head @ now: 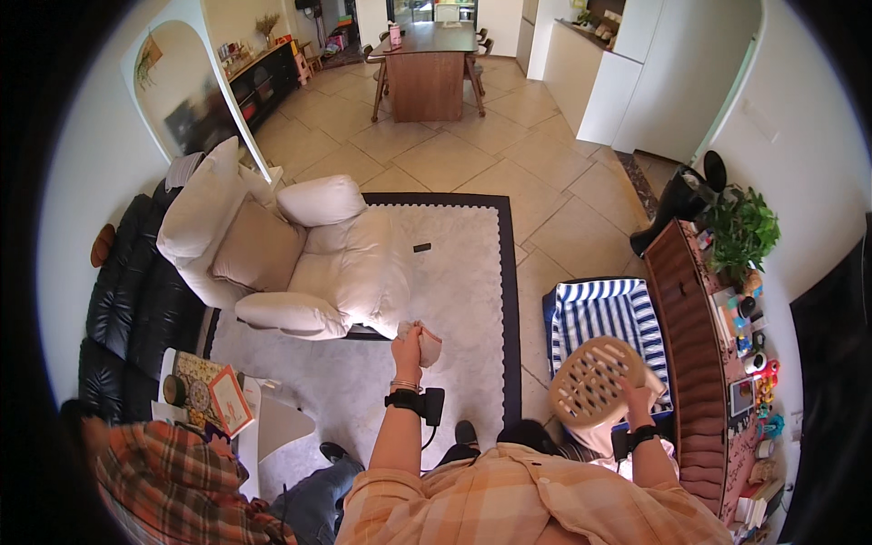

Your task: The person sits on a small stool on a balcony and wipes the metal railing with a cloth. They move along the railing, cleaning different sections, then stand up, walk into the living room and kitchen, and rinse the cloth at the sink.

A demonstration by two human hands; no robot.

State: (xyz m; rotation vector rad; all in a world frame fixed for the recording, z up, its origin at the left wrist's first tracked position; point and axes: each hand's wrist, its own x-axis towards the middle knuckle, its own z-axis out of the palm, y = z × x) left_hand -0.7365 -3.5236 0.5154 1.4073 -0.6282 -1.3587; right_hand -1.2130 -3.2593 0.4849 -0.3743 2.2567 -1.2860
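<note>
My left hand [407, 351] is held out before me, closed on a small pale pinkish cloth [429, 346] that hangs from the fingers. Just beyond that hand is the front of a cream armchair [354, 272]. On my right side, my right hand [637, 402] grips the edge of a beige plastic stool [591, 381] with a slotted top. The stool is tilted and partly covers a blue-and-white striped pet bed [606, 303]. Some pale fabric and the stool's lower part are partly hidden by my arm and body.
A seated person in a plaid shirt [170, 477] is at the left, beside a small white table [251, 436] bearing a framed card. A reddish wooden cabinet [688, 327] with a plant [739, 228] lines the right wall. A black remote [422, 248] lies on the grey mat [463, 293].
</note>
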